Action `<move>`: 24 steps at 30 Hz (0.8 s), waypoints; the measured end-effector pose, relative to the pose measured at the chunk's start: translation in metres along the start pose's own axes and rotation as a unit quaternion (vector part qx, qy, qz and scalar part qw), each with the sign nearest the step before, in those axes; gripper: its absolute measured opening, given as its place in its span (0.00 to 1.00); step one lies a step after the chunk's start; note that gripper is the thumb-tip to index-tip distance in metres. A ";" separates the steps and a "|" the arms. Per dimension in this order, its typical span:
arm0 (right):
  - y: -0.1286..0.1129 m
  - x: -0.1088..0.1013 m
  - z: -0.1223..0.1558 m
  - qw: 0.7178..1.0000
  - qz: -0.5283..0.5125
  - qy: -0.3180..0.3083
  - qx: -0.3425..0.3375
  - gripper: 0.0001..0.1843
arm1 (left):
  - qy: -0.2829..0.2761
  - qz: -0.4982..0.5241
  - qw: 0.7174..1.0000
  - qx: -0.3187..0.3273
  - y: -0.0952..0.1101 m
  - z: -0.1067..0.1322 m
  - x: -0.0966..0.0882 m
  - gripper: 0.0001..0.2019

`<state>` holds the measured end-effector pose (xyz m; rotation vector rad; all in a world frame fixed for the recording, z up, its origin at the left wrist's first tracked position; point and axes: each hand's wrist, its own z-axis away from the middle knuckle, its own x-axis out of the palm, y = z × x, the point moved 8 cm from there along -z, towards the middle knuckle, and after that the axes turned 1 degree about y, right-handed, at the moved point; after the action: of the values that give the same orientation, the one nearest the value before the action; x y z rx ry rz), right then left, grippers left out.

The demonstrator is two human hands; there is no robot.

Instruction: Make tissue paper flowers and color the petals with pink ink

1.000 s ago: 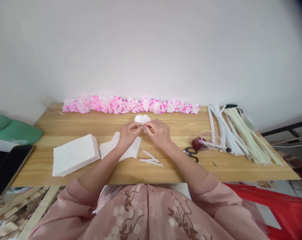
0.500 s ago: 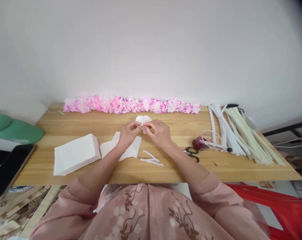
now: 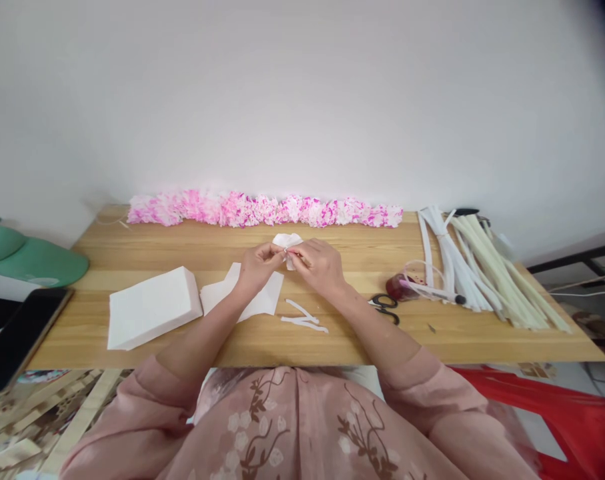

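Note:
My left hand [image 3: 258, 265] and my right hand [image 3: 318, 263] meet above the middle of the wooden table [image 3: 192, 247]. Both pinch a small white paper flower [image 3: 287, 241] between their fingertips, its fanned petals showing just beyond my fingers. The fingers of both hands are closed on its gathered middle. Under my left wrist lies a loose white paper sheet [image 3: 262, 301]. A few white paper strips [image 3: 305, 320] lie on the table near my right forearm.
A row of pink and white paper flowers [image 3: 262, 209] lines the table's far edge. A white paper stack [image 3: 152, 307] lies at the left. Black scissors [image 3: 385, 307], a dark red small thing [image 3: 396, 287], and a bundle of white sticks [image 3: 477, 267] lie at the right. A green cap [image 3: 27, 257] sits off the table, left.
The white flower's petals look more bunched than a second ago. Both hands stay in the same place with small finger movements.

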<state>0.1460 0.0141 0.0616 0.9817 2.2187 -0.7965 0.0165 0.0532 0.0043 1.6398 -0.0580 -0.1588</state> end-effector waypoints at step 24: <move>0.005 0.001 0.001 0.999 -0.013 0.002 0.029 0.09 | -0.015 0.009 1.000 0.006 -0.001 -0.001 0.001 0.09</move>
<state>0.1492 0.0168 0.0592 0.9836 2.2272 -0.8760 0.0178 0.0537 0.0032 1.6484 -0.0979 -0.1700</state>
